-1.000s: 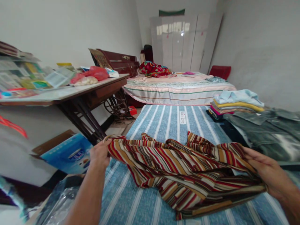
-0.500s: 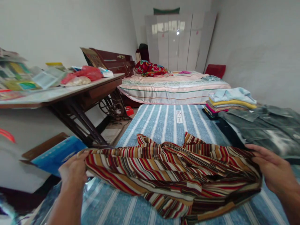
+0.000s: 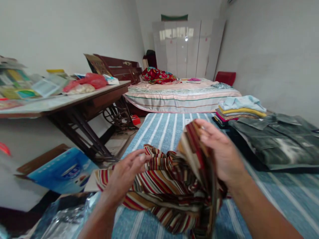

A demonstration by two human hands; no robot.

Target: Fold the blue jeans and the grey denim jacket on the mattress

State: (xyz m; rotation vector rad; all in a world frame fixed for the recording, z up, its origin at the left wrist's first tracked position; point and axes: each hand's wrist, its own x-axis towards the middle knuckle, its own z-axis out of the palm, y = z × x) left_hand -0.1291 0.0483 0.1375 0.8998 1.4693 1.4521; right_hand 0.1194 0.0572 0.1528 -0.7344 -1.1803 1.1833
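Observation:
A red, brown and cream striped garment (image 3: 171,186) lies bunched on a blue striped mattress (image 3: 171,129) in front of me. My right hand (image 3: 219,152) grips a raised fold of it near the middle of the view. My left hand (image 3: 127,172) rests on the cloth's left part with fingers curled into the fabric. Both hands are close together over the garment.
A stack of folded clothes (image 3: 239,111) and a dark denim jacket (image 3: 276,142) lie on the right. A wooden table (image 3: 74,103) with clutter stands left, a blue box (image 3: 59,171) below it. A bed (image 3: 181,93) and a white wardrobe (image 3: 186,46) are behind.
My right hand has swung left and up, carrying the garment's right side over toward the left. My left hand moved right onto the cloth. The garment went from spread wide to bunched.

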